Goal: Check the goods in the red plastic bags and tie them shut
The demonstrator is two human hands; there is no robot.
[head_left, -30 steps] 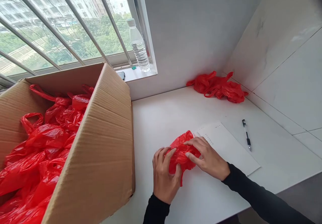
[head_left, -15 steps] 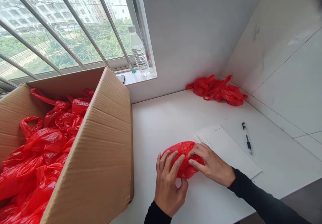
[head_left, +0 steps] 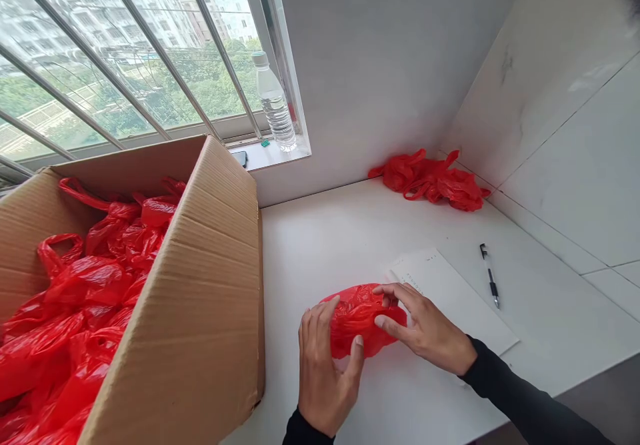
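Observation:
A red plastic bag point(head_left: 361, 322), crumpled into a rounded bundle, lies on the white tabletop point(head_left: 320, 245). At its left end is my left hand point(head_left: 327, 365), open, with the thumb held apart from the fingers and the fingertips near the plastic. From the right my right hand point(head_left: 423, 325) reaches over the other end of the bundle, open too, thumb and fingers spread at the bag's surface. Whether the right fingertips press on the plastic I cannot tell. What is inside the bag is hidden.
A tall cardboard box point(head_left: 200, 298) full of red plastic bags point(head_left: 95, 278) stands on the left. More red bags point(head_left: 435, 178) lie by the back wall. Paper point(head_left: 460, 298) and a pen point(head_left: 490, 275) are on the right. A water bottle point(head_left: 275, 108) stands on the windowsill.
My left hand has drawn back to the left and slightly down, off the bag's top. The fingers of my right hand have opened wider. The bundle has stayed in place.

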